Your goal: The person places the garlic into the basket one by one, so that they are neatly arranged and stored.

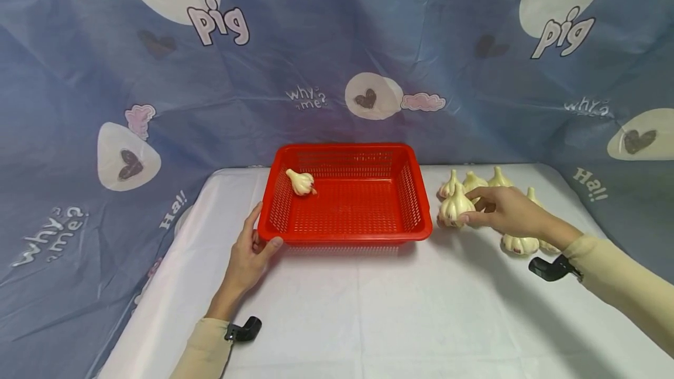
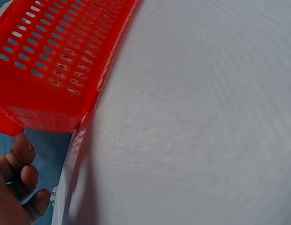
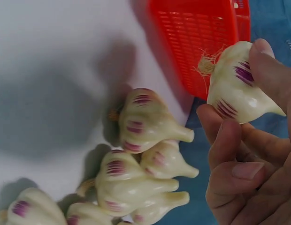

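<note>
A blue printed cloth [image 1: 316,57] hangs behind a white-covered counter [image 1: 326,314], where a red basket [image 1: 344,238] sits in the middle. The left hand [image 1: 246,262] touches the basket's near left corner; whether it grips or merely rests there, I cannot tell. The right hand [image 1: 508,210] pinches a garlic bulb [image 1: 454,210] between thumb and fingers, outside the basket's right side, near the loose bulbs [image 1: 519,244]. One bulb in the basket [image 1: 302,183] lies toward its left. This looks like the pick-up step; the next move probably calls for clearing the right rim, then a gentle release.
</note>
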Available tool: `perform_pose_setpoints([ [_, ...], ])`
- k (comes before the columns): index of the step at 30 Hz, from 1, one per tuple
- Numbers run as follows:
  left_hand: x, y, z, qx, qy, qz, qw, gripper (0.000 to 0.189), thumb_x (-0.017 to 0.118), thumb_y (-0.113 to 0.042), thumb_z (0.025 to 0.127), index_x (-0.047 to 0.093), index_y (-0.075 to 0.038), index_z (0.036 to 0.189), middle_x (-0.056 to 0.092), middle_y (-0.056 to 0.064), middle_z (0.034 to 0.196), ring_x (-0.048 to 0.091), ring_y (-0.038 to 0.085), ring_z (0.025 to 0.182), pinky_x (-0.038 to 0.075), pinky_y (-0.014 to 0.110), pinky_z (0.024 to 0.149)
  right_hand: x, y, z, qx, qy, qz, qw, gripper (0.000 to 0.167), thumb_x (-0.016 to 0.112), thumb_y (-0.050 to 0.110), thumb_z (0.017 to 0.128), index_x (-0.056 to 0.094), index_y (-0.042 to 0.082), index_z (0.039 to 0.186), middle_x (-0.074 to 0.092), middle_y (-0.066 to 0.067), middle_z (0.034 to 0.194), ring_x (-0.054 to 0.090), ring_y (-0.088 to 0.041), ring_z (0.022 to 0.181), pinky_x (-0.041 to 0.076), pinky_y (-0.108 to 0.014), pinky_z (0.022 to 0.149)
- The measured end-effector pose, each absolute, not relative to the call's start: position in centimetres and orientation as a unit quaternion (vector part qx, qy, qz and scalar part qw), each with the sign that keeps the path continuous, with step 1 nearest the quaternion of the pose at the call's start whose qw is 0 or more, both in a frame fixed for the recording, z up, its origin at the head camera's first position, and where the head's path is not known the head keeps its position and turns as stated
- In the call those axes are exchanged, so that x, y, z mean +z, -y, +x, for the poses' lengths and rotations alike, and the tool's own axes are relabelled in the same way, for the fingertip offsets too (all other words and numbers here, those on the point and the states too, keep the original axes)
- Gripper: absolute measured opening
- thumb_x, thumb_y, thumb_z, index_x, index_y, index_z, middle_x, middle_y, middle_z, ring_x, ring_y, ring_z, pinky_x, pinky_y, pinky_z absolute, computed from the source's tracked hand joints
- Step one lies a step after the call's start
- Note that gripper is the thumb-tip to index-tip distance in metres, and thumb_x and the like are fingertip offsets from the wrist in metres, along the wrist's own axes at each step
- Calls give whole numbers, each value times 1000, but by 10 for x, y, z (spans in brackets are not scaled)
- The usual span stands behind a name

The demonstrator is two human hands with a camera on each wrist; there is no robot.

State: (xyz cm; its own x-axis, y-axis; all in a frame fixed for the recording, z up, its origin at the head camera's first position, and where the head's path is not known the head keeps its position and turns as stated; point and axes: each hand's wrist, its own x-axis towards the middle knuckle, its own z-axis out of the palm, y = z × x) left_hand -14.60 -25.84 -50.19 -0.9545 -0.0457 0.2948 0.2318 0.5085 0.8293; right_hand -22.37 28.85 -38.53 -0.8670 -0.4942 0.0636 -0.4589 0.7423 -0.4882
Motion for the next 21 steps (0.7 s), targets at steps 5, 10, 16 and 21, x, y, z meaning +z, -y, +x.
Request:
perform_pose_setpoints([
  [5,-502,257,-145,-493,857,-52,139,92,80,-20,93,30,-35,168,57,1,77,50,11,67,43,25,63,-377,-282,-228,-249,-930,-268,30,43,82,25,94,70,1,128,80,-1,95,74,-9,83,56,-29,73],
  [10,-501,258,-145,-490,859,-53,139,92,80,-21,93,29,-35,168,59,1,80,52,12,69,44,25,63,-370,-275,-234,-235,-932,-276,25,44,80,25,97,68,2,133,80,-5,100,75,-15,87,57,-34,76],
  [16,-503,261,-146,-489,858,-62,146,92,80,-20,92,30,-32,168,57,2,79,51,11,68,44,25,61,-361,-263,-244,-239,-930,-279,21,49,80,26,96,67,1,136,80,-9,104,74,-17,87,57,-35,76],
  [21,-502,260,-147,-492,857,-63,142,93,81,-18,92,30,-33,168,59,1,80,52,12,69,44,25,62,-355,-250,-253,-251,-931,-262,45,56,80,33,97,65,2,141,79,-9,106,74,-18,88,57,-30,74],
])
